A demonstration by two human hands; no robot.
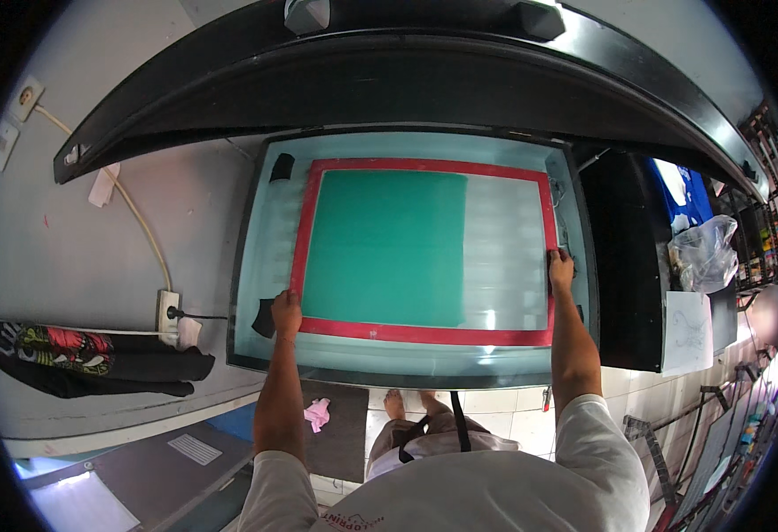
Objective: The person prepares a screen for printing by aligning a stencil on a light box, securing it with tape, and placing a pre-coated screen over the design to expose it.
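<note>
A red-framed printing screen (424,334) with a green coated mesh (385,248) lies flat on the glass top of a light box (265,222). My left hand (285,312) grips the frame's lower left corner. My right hand (560,269) holds the frame's right edge about halfway up. The right third of the mesh looks pale and uncoated. The black hinged lid (389,71) of the box stands raised behind the glass.
Two small black pads (282,167) lie on the glass at the left. A wall socket with a black plug (170,312) and dark printed clothes (87,355) are at left. A pink rag (317,413) lies on a low dark surface. Shelves and a plastic bag (704,253) are at right.
</note>
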